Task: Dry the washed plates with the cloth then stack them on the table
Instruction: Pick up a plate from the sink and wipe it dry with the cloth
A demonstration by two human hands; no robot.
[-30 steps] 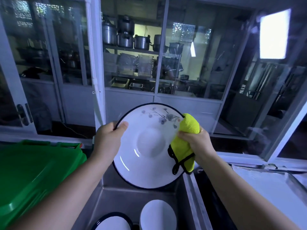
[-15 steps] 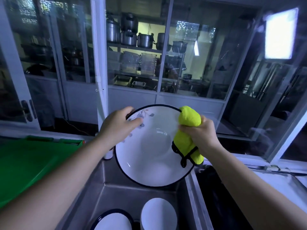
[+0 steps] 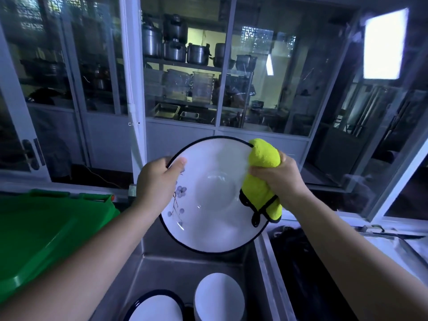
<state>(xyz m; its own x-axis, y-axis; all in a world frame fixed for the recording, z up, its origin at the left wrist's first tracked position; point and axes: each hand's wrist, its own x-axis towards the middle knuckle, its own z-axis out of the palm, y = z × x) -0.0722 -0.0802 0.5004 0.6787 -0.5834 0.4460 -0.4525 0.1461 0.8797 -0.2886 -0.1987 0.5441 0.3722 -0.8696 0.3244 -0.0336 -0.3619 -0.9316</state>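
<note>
Head view, centre: one white plate [image 3: 213, 205], black-rimmed with a blue sprig, held tilted above the sink [image 3: 162, 265]. The left hand [image 3: 157, 181] pinches its upper-left rim; the right hand [image 3: 278, 179] clutches one yellow cloth [image 3: 261, 177] against its right side. Two more dishes [image 3: 218, 295] lie at bottom centre.

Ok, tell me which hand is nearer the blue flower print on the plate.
Left. The left hand grips the rim right beside the flower print; the right hand, holding the cloth, is across the plate.

A green lid [image 3: 46, 232] is set beside the sink's [image 3: 162, 274] left edge. Steel pots [image 3: 174, 50] are stored on a shelf behind glass doors [image 3: 266, 89], and trays [image 3: 166, 110] are kept lower down.
</note>
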